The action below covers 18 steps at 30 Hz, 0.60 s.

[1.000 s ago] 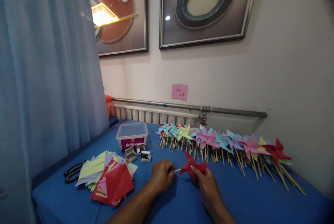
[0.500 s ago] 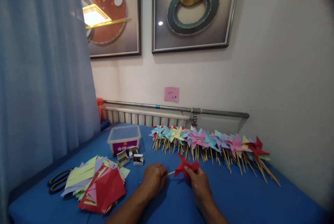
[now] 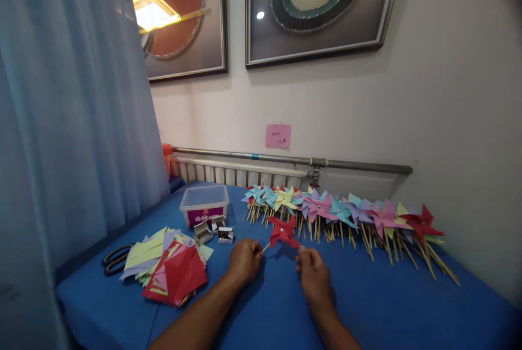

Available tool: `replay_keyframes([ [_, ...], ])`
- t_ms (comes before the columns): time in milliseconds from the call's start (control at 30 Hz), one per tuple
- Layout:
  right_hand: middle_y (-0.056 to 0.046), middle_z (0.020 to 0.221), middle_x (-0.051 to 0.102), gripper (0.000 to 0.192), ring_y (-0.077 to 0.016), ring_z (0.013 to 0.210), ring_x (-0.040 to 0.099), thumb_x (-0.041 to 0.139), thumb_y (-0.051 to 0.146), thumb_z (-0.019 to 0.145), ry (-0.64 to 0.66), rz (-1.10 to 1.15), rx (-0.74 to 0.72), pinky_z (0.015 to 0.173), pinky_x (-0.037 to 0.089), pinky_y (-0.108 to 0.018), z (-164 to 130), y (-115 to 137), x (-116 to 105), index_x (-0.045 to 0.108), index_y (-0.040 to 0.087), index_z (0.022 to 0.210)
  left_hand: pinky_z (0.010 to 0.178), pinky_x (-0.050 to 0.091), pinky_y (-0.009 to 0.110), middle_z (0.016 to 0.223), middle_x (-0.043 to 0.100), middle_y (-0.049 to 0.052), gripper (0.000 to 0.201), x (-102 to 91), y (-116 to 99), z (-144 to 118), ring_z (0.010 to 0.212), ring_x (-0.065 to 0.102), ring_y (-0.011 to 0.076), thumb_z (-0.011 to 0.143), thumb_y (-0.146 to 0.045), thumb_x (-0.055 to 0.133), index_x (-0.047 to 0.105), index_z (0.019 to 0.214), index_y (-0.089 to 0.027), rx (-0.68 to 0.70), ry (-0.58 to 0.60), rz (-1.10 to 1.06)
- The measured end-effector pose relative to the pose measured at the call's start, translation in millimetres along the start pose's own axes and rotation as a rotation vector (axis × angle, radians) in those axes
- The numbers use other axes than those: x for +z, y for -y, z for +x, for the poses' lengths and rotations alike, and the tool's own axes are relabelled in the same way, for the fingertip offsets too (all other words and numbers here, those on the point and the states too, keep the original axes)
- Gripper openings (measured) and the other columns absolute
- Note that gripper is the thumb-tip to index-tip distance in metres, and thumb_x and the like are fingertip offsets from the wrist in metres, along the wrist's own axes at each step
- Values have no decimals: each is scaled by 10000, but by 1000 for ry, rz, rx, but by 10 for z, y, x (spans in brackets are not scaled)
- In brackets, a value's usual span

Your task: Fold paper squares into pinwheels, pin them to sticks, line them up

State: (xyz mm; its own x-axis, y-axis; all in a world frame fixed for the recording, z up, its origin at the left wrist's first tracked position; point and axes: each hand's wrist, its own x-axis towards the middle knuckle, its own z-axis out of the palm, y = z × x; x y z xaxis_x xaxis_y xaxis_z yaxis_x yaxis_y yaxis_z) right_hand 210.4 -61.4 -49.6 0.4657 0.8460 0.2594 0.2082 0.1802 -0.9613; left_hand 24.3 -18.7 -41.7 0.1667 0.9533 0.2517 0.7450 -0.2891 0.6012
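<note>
My left hand (image 3: pixel 246 261) is closed around the thin wooden stick of a red paper pinwheel (image 3: pixel 282 230). The pinwheel's face is turned toward me, and a shiny pin head shows at its centre. At the tip of the lower right blade, the curled fingers of my right hand (image 3: pixel 314 274) pinch or touch the paper. Left of my hands lies a loose pile of coloured paper sheets (image 3: pixel 179 274), red ones on top. Small open boxes (image 3: pixel 225 235) stand beyond my left hand, one with dark metallic bits in it.
A row of finished-looking pinwheels (image 3: pixel 342 214) lies along the back right. Behind the small boxes stands a clear plastic tub (image 3: pixel 204 198). Scissors (image 3: pixel 115 258) with dark handles stick out from the paper pile. A blue curtain (image 3: pixel 81 100) hangs at left; a metal pipe (image 3: pixel 362 167) runs along the wall.
My right hand has moved from the pinwheel's middle to a blade tip at its lower right. The pinwheel now faces me with its pin showing. The camera view has shifted slightly.
</note>
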Motion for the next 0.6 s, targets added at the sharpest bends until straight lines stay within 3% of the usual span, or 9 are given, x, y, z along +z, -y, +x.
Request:
replay_keyframes([
  [167,23,598,593,378,-189,580,565,500,581,897,196,-135,-181,585,423,-289,-277,145,155,565,257,714,708,396,254,825,751,41,158,74,24,40,797,654,178,814,-143,593,748,799,-170,-53,-30,-138],
  [367,7,654,639,351,-194,614,582,493,540,920,232,-170,-226,615,418,-280,-299,106,189,563,254,729,678,396,256,761,740,49,122,136,-133,402,748,651,179,801,-115,638,734,745,-166,-163,-127,-188],
  [600,3,651,630,379,-198,609,578,454,562,926,229,-203,-228,609,417,-281,-269,21,217,545,260,715,735,456,273,860,773,96,138,253,-437,917,824,698,207,838,-126,636,769,825,-161,-281,-211,-169],
])
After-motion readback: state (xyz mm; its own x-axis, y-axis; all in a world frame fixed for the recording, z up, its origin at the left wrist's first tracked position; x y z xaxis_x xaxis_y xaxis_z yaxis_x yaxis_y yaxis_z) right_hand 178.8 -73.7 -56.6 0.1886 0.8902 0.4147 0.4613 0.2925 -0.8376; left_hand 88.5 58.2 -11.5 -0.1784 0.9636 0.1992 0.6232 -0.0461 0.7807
